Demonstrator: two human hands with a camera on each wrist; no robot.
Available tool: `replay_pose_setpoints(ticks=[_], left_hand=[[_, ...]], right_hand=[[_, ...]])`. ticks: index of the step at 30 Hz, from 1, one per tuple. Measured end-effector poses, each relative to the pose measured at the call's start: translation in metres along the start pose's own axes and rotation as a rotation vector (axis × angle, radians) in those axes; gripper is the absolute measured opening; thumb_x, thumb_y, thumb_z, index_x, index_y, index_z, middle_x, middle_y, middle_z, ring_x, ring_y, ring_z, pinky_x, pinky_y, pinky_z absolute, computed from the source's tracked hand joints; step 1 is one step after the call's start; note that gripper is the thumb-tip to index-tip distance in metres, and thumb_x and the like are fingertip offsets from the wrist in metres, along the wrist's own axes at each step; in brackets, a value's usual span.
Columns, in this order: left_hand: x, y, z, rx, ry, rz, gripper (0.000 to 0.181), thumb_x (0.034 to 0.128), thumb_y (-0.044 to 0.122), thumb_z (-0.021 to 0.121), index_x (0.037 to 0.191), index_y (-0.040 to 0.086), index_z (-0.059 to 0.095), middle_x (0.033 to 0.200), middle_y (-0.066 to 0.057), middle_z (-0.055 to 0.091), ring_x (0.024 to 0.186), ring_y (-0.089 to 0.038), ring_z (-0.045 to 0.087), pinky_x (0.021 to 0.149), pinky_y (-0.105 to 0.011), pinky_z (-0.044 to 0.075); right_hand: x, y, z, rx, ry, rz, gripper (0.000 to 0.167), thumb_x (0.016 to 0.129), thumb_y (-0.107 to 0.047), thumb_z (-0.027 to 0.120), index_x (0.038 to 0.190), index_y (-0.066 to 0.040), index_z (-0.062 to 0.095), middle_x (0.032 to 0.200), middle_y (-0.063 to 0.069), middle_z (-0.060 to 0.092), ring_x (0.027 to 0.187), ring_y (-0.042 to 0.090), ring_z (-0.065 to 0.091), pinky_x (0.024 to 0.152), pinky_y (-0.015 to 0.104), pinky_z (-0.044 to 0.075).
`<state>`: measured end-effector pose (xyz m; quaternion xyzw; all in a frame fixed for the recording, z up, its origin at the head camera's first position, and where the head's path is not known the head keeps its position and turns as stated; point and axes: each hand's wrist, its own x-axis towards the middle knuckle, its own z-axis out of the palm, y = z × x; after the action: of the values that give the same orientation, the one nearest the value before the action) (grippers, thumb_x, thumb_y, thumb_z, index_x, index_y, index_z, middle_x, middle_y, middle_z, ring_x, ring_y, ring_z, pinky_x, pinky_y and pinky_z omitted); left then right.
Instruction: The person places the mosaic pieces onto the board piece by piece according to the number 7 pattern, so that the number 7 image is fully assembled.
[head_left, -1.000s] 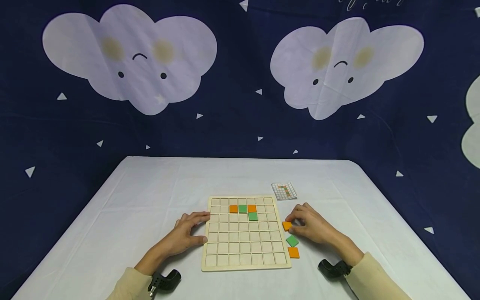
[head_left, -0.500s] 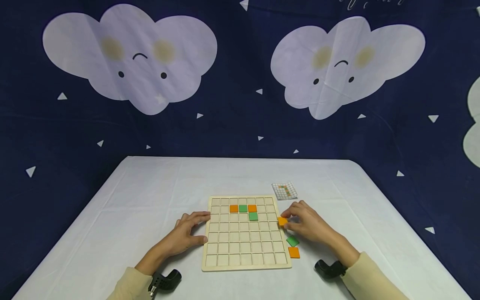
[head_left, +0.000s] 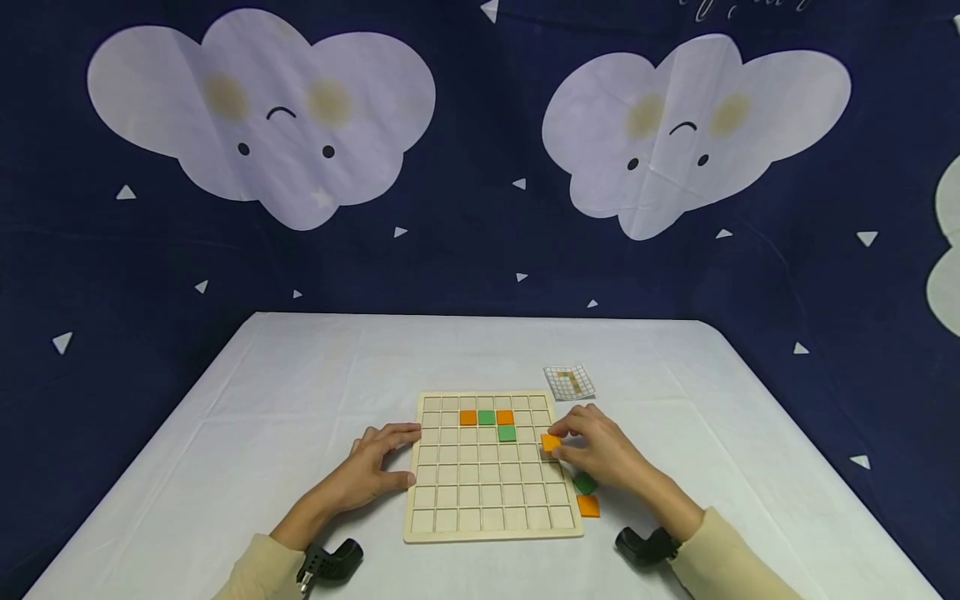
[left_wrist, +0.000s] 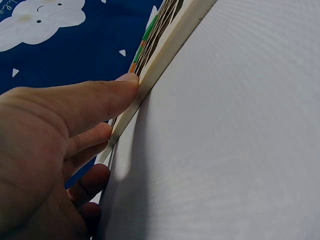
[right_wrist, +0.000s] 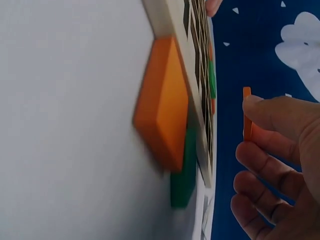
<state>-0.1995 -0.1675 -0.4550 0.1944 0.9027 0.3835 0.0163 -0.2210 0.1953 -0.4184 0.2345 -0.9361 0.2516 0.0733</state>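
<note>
The right hand [head_left: 597,442] covers a part of the board's [head_left: 487,496] right edge, at right of the frame's centre. A green tile [head_left: 585,483] lies below this hand, in shadow; in the right wrist view it is partly hidden behind an orange tile [head_left: 588,506]. The squares on the card [head_left: 570,382], above the hand, are too small to read exactly. In the left wrist view the board is seen almost from its side, so its cells are hard to make out. The cloth [head_left: 480,125] has one cloud cut off at the frame's right edge.

Both loose tiles lie just beside the board's right edge; whether they touch it, I cannot tell. The table [head_left: 300,375] spreads widely on both sides of the board. Four tiles [head_left: 486,417], two orange and two green, sit in the board's upper part.

The right hand pinches the held tile [head_left: 549,442], an orange one, between thumb and fingers, raised above the board's right side. The left hand [head_left: 372,467] has its fingers extended, touching the board's left edge, with the thumb lower.
</note>
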Motion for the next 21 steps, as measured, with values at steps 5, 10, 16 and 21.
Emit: replay_pose_setpoints(ticks=[5,10,16,21], left_hand=[[0.0,0.0,0.0,0.0,-0.001,-0.001,0.061,0.0758,0.027,0.076,0.132,0.014,0.055,0.142,0.001,0.047,0.103,-0.012,0.037,0.088,-0.036,0.023],[0.0,0.0,0.0,0.001,0.0,0.001,0.061,0.0759,0.027,0.076,0.132,0.014,0.055,0.143,0.001,0.047,0.102,-0.012,0.037,0.087,-0.035,0.023],[0.0,0.0,0.0,-0.001,-0.002,0.005,0.061,0.0758,0.027,0.076,0.132,0.014,0.055,0.143,0.0,0.047,0.103,-0.012,0.038,0.088,-0.036,0.023],[0.0,-0.001,0.0,-0.004,-0.005,0.005,0.062,0.0758,0.028,0.076,0.132,0.013,0.055,0.143,-0.001,0.046,0.104,-0.013,0.038,0.088,-0.037,0.023]], right_hand=[[0.002,-0.009,0.005,0.001,0.007,0.001,0.019,0.077,-0.02,0.075,0.096,-0.018,0.071,0.092,-0.011,0.062,0.088,0.008,0.048,0.075,0.028,0.042],[0.004,-0.017,0.009,-0.001,0.014,-0.01,0.019,0.077,-0.021,0.075,0.095,-0.017,0.071,0.091,-0.009,0.062,0.086,0.007,0.047,0.075,0.026,0.042],[0.006,-0.024,0.015,-0.002,0.012,-0.025,0.018,0.077,-0.021,0.076,0.094,-0.017,0.071,0.089,-0.009,0.062,0.083,0.008,0.046,0.072,0.024,0.04],[0.009,-0.029,0.02,-0.017,0.024,-0.037,0.018,0.075,-0.02,0.076,0.093,-0.016,0.072,0.088,-0.01,0.062,0.082,0.007,0.045,0.072,0.024,0.04]])
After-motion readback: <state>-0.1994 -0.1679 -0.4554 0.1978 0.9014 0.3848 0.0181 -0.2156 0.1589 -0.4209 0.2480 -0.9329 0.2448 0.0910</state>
